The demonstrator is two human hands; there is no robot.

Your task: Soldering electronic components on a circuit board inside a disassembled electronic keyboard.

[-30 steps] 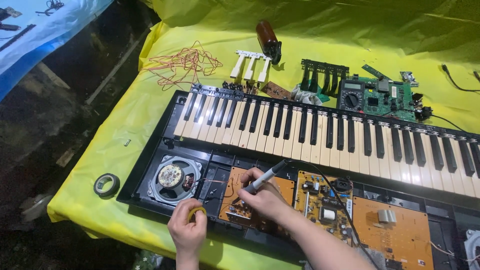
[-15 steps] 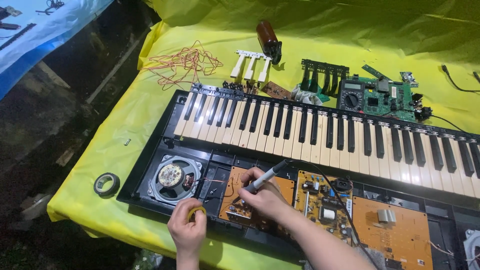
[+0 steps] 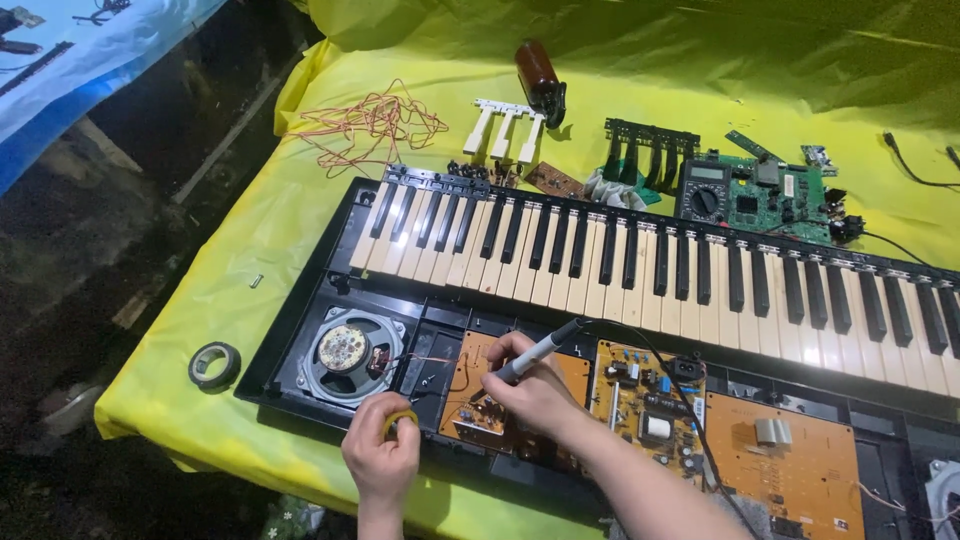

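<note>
Almost nothing has shifted over the last second: both hands sit where they were above the brown circuit board (image 3: 470,385) in the lower middle of the frame, so the work at that spot on the board looks to be continuing rather than finished.

The right hand (image 3: 535,390) is curled closed around a grey soldering iron (image 3: 535,352), held like a pen, its tip pointing down-left at the board and its dark cord (image 3: 690,420) trailing toward the lower right. The left hand (image 3: 383,455), at the bottom edge of the frame, is closed in a loose fist, pinching a small yellowish coil, probably solder (image 3: 393,420), between thumb and fingers just left of the board.

That board lies inside the opened black keyboard case (image 3: 300,320). Just left of it sits a round speaker (image 3: 345,352) with thin wires running to the board. To the right lie 2 more boards: a crowded orange one (image 3: 645,405) and a plainer orange one (image 3: 790,470). Above them runs the row of black and white keys (image 3: 640,265).

Further out on the yellow cloth (image 3: 290,210), a roll of black tape (image 3: 214,364) lies at lower left, a tangle of red wire (image 3: 365,120) at upper left, 3 loose white keys (image 3: 505,128) and a brown bottle (image 3: 538,70) at upper middle, and a multimeter (image 3: 704,190) beside a green circuit board (image 3: 775,195) at upper right.
</note>
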